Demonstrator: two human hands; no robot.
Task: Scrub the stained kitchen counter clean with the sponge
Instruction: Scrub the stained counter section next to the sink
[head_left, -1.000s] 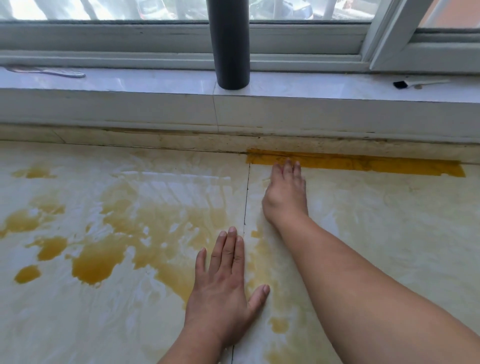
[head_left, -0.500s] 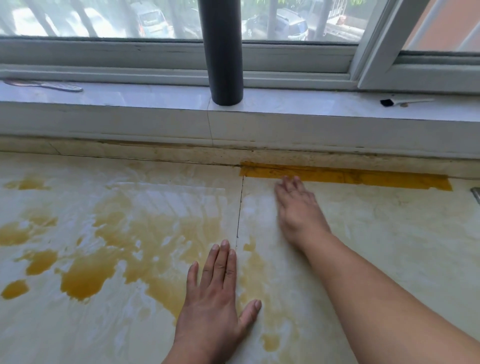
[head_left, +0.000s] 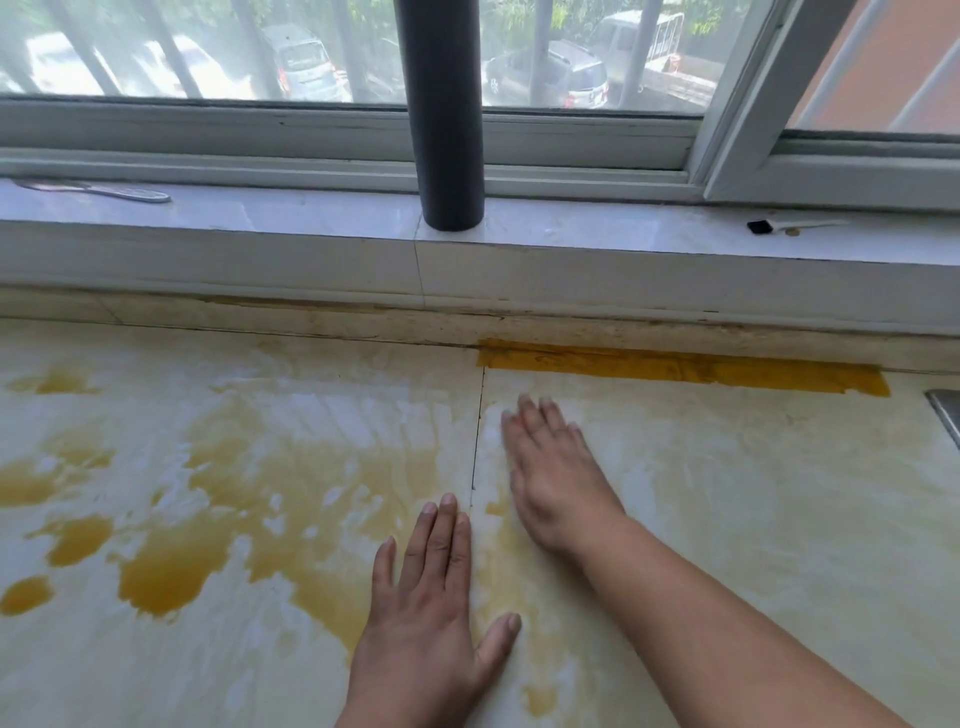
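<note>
The pale marble counter (head_left: 753, 493) carries a large yellow-brown stain (head_left: 171, 571) with splashes across its left half and fainter smears near the middle seam. My left hand (head_left: 426, 623) lies flat, palm down, fingers apart, right of the big stain and holding nothing. My right hand (head_left: 550, 478) is palm down just right of the seam, blurred by motion, fingers pointing at the back wall. No sponge shows; whether something lies beneath that palm is hidden.
A strip of yellow tape (head_left: 675, 366) runs along the back edge. A black pipe (head_left: 447, 114) stands on the window sill (head_left: 311, 223). A flat tool (head_left: 104, 189) and a small brush (head_left: 763, 226) lie on the sill. A metal sink edge (head_left: 945, 410) shows at the right.
My right hand has slid back from the yellow tape toward me along the seam. My left hand has stayed planted. The view has tilted up, showing more window.
</note>
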